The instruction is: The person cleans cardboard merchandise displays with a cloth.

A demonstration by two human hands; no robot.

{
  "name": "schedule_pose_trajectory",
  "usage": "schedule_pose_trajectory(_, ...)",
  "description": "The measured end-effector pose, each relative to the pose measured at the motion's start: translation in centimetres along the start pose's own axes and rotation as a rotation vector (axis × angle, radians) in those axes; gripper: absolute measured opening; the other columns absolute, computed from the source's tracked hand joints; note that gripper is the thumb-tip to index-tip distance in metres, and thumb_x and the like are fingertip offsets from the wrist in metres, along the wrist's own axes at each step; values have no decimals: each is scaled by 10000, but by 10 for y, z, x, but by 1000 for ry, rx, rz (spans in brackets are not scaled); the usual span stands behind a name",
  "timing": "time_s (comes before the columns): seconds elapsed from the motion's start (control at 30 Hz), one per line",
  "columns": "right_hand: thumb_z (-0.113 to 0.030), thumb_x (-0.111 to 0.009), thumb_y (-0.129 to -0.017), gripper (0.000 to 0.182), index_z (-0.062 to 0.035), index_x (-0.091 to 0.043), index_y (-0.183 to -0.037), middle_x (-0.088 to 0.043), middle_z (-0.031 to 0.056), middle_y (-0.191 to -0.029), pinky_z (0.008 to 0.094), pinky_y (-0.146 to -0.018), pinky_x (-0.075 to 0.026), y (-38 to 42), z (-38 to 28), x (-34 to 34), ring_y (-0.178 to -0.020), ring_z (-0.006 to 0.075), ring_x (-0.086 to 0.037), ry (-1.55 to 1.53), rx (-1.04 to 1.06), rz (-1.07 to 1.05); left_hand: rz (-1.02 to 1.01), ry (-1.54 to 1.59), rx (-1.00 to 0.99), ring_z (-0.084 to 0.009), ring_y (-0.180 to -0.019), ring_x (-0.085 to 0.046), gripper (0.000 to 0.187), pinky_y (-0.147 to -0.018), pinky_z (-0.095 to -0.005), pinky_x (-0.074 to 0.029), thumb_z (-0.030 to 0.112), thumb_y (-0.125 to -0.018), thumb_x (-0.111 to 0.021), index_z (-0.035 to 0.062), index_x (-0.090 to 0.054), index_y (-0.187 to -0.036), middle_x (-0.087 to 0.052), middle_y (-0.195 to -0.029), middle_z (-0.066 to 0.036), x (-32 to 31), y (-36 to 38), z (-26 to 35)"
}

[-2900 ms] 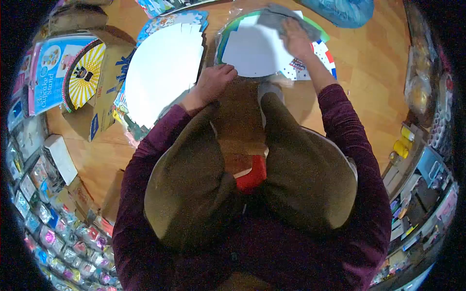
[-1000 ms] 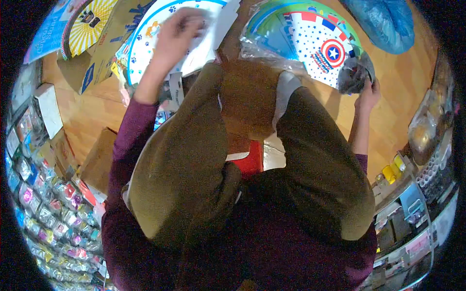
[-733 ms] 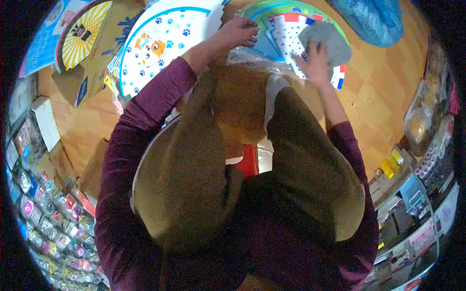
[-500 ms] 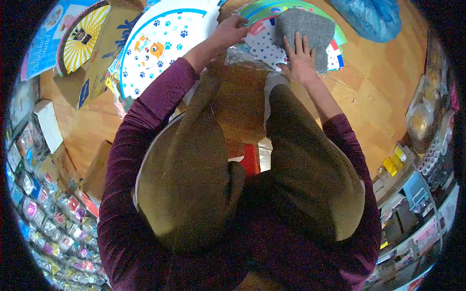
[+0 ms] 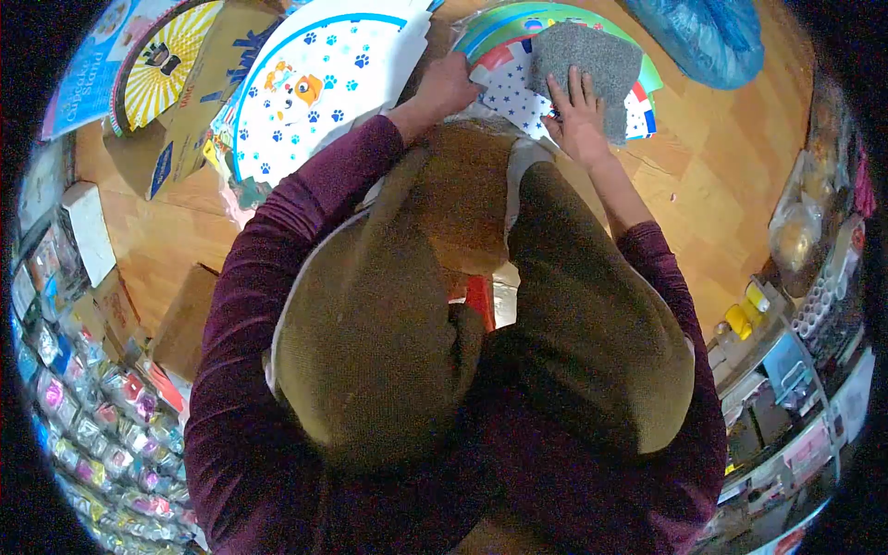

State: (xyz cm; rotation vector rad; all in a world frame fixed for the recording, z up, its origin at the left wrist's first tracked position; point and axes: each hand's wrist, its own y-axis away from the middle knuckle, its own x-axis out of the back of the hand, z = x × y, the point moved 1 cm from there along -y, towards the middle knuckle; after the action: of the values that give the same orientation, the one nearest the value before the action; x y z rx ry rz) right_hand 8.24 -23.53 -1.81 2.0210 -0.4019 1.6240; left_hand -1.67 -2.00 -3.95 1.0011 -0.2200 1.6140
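Observation:
My right hand (image 5: 580, 116) lies with its fingers spread on a folded grey cloth (image 5: 601, 65). Under the cloth is a flat curved sheet with blue stars (image 5: 511, 92), on top of a green-rimmed curved sheet (image 5: 495, 20). At the left edge of these sheets is my left hand (image 5: 450, 85), its fingers curled in; whatever they grip is hidden. Clear plastic film (image 5: 481, 113) shows just below the sheets. Left of my left hand stands a large white curved board with blue paw prints and a cartoon dog (image 5: 305, 88).
A blue plastic bag (image 5: 708, 42) lies at the upper right on the wooden floor (image 5: 717, 166). To the left are a cardboard box (image 5: 199, 97), a yellow striped round piece (image 5: 157, 74) and a cupcake stand pack (image 5: 83, 83). Several small wrapped packets (image 5: 120, 435) fill the lower left.
My left hand has come slightly closer to my body, and its fingers are more curled. The right hand stays on the grey cloth, nearly still.

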Motion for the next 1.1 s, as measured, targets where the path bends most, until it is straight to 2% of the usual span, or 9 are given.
schedule_pose_trajectory(0.03,-349,-545,-745,648,-203,-243,-1298,-118,170,-1361,588,-902,-230,1,0,-1,-1226,410,-141,1,5,24,85,-38,-56,-371,-773,-555,486,-685,-429,-450,316,-618,-665,-8,-504,-941,-571,-821,-213,1,3,4)
schedule_pose_trajectory(0.13,-336,-547,-742,633,-201,-262,-1290,-132,174,-1357,592,-894,-237,1,0,-2,-1219,419,-152,-40,16,59,71,-63,-6,-377,-767,-558,386,-675,-433,-453,220,-634,-643,-52,-490,-862,-559,-810,-231,9,5,10)
schedule_pose_trajectory(0.37,-309,-561,-741,643,-233,-243,-1294,-152,173,-1350,599,-908,-216,-1,-3,-1,-1227,398,-151,-44,-18,31,62,2,2,-381,-815,-547,389,-708,-445,-439,191,-636,-623,-56,-469,-893,-552,-851,-240,4,6,9)
schedule_pose_trajectory(0.67,-179,-516,-761,538,-155,-319,-1261,-185,189,-1339,470,-962,-232,3,4,-4,-1217,401,-180,-181,89,74,198,219,53,-374,-813,-552,420,-734,-424,-436,226,-602,-644,-18,-488,-907,-566,-833,-226,6,14,20)
schedule_pose_trajectory(0.77,-173,-511,-768,512,-140,-339,-1249,-202,186,-1334,443,-974,-223,7,2,-5,-1215,391,-196,-184,96,60,76,300,134,-350,-820,-561,453,-723,-414,-444,255,-586,-671,-37,-516,-896,-566,-843,-232,5,9,17)
schedule_pose_trajectory(0.83,-188,-505,-777,489,-133,-355,-1240,-219,186,-1328,451,-971,-221,7,1,-6,-1215,381,-204,-160,79,82,118,68,-17,-335,-650,-580,433,-593,-401,-467,306,-618,-689,-43,-533,-820,-581,-686,-189,4,3,15)
schedule_pose_trajectory(0.97,-206,-500,-784,466,-133,-376,-1227,-232,192,-1321,449,-969,-222,6,-1,-6,-1217,378,-203,-183,63,135,16,83,10,-334,-653,-580,400,-596,-408,-465,305,-630,-677,-40,-551,-786,-579,-689,-201,4,-7,12)
schedule_pose_trajectory(1.03,-218,-499,-786,450,-113,-396,-1211,-268,198,-1302,441,-962,-233,7,-4,-3,-1204,384,-228,-190,45,140,-29,159,36,-287,-512,-589,313,-516,-372,-485,187,-653,-645,-79,-555,-792,-584,-639,-191,4,-6,9)
schedule_pose_trajectory(1.1,-218,-502,-784,443,-96,-405,-1199,-302,198,-1281,437,-954,-243,5,-2,-6,-1187,386,-253,-241,55,180,-55,130,54,-324,-615,-577,338,-590,-401,-467,241,-657,-636,-49,-556,-812,-580,-696,-203,3,-7,7)
